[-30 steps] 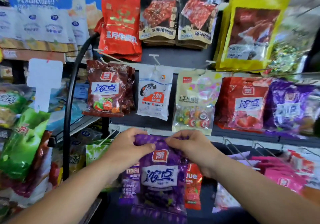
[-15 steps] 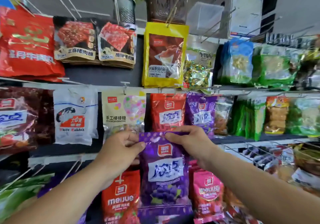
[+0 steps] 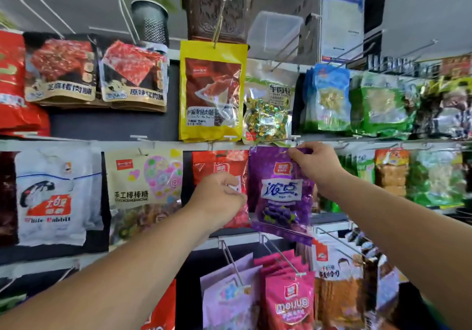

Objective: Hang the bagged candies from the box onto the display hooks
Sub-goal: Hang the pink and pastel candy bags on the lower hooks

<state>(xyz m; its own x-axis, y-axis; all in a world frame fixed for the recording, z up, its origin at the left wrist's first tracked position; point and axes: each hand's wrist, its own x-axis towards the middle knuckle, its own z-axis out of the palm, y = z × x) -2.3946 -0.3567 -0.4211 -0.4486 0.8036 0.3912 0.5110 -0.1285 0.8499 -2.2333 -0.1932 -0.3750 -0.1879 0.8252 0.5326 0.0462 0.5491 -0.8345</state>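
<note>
A purple candy bag [image 3: 281, 191] with a red logo and a grape picture hangs up against the middle rail of the display. My right hand [image 3: 313, 162] pinches its top right corner just under the rail, where a hook tip [image 3: 293, 138] pokes out. My left hand [image 3: 219, 199] grips the bag's left edge lower down, in front of a red candy bag [image 3: 217, 163] on the neighbouring hook. The box is out of view.
Bags fill the rack: white rabbit candy [image 3: 55, 194], lollipops [image 3: 145, 176], a yellow pouch [image 3: 212, 92], green packs [image 3: 383, 105]. Bare wire hooks [image 3: 281, 255] jut out below the purple bag above pink bags [image 3: 288, 301].
Both hands have lifted the purple bag up and to the right, from in front of the lower rows to the middle rail. My left hand slid from its top edge down to its left side.
</note>
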